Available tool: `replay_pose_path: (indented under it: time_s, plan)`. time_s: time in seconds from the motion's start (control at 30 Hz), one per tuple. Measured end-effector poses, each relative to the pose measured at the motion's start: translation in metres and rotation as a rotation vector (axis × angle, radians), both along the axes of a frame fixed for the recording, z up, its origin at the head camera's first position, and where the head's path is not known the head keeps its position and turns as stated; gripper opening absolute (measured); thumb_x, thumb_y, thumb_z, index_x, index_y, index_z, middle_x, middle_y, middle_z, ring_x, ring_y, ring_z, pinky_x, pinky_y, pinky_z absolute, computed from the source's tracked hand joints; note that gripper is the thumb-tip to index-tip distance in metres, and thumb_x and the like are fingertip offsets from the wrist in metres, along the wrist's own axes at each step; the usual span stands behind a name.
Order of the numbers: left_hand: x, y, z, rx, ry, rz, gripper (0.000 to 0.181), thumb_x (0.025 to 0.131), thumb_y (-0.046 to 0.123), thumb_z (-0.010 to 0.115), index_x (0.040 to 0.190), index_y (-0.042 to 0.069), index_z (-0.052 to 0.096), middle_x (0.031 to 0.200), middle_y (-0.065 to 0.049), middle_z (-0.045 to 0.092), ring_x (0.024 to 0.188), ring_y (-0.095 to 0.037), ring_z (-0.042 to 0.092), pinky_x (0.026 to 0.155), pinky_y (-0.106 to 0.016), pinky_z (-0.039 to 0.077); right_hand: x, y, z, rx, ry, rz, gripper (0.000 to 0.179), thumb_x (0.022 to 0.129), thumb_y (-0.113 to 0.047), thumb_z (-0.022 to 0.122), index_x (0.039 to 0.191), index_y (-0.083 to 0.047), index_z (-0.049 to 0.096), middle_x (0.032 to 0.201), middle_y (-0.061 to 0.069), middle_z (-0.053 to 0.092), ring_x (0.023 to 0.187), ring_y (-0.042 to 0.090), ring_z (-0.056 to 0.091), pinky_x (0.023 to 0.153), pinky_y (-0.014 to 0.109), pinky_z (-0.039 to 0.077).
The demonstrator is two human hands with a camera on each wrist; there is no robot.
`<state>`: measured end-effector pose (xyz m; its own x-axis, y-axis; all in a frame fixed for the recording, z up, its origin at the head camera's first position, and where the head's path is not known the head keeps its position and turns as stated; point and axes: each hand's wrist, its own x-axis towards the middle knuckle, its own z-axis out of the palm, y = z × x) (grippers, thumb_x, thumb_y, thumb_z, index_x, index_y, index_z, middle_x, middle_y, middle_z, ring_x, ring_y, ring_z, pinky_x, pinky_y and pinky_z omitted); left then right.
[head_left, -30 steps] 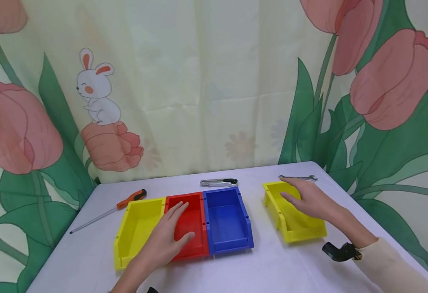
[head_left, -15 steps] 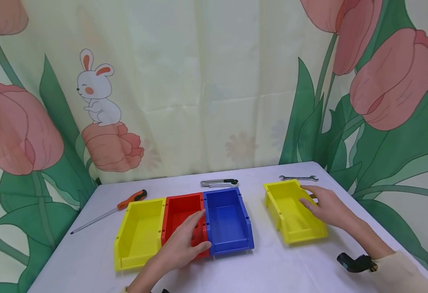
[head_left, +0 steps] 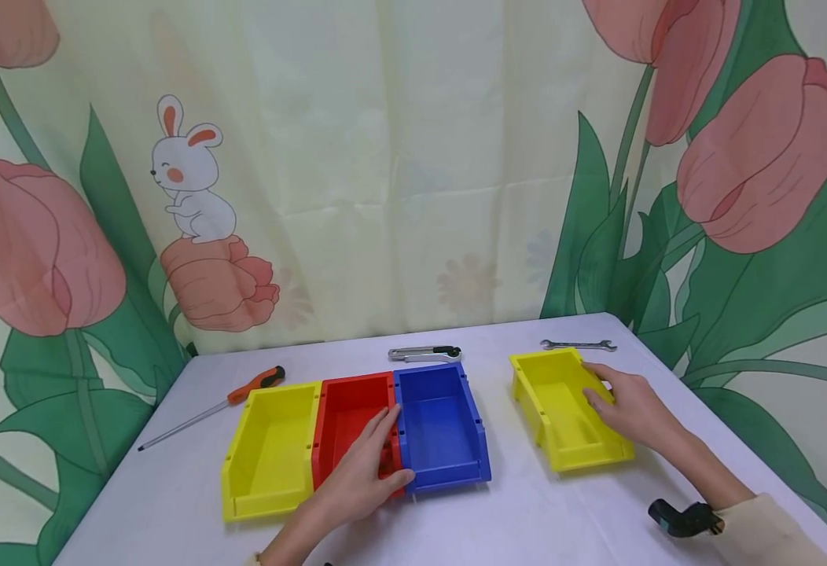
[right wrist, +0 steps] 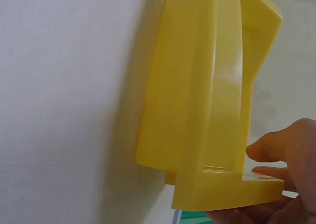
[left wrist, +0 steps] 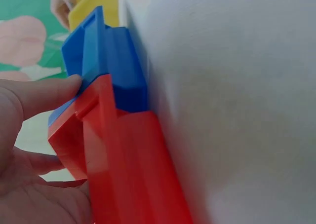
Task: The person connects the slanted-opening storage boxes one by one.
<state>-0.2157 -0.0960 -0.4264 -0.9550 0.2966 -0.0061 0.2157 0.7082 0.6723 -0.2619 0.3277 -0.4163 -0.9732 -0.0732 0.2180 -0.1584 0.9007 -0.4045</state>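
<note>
A yellow bin [head_left: 279,440], a red bin [head_left: 352,405] and a blue bin [head_left: 438,428] stand side by side. My left hand [head_left: 360,479] reaches over the red bin, its fingertips at the wall adjoining the blue one. In the left wrist view the thumb [left wrist: 59,91] touches the rim where red and blue meet. Off to the right stands a second yellow bin [head_left: 562,401]. My right hand [head_left: 633,405] grips its right wall, thumb on the inner side and fingers outside; the right wrist view shows these fingers [right wrist: 271,172] partly hidden behind the bin.
An orange-and-black screwdriver [head_left: 251,385] lies left of the row. Behind the bins are a utility knife [head_left: 424,353] and, at the back right, a wrench [head_left: 578,344]. A printed curtain [head_left: 399,196] hangs behind the white-covered table [head_left: 520,519].
My left hand has moved right and down, from over the red bin to its wall beside the blue one. My right hand has come down onto the right-hand yellow bin's right wall.
</note>
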Motion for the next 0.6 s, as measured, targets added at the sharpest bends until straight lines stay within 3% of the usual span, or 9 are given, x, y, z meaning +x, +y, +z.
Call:
replay_pose_path:
  time_s: [0.27,0.6]
  plan:
    - [0.0,0.002,-0.002,0.001,-0.02,0.018,0.102,0.088,0.027,0.086,0.17,0.025,0.025,0.174,-0.013,0.031,0.157,-0.045,0.035,0.1,-0.064,0.059,0.0,0.002,-0.006,-0.035,0.013,-0.01,0.054,0.1,-0.01,0.068,0.15,0.002,0.052,0.141,0.038,0.06,0.111,0.049,0.068,0.095,0.061,0.061]
    - [0.001,0.002,-0.004,-0.013,-0.022,0.019,0.108,0.085,0.028,0.089,0.17,0.027,0.022,0.175,-0.012,0.028,0.158,-0.045,0.035,0.099,-0.066,0.059,-0.002,0.002,-0.011,-0.051,0.039,-0.026,0.052,0.1,-0.008,0.066,0.149,0.002,0.054,0.136,0.038,0.063,0.104,0.045,0.069,0.094,0.06,0.062]
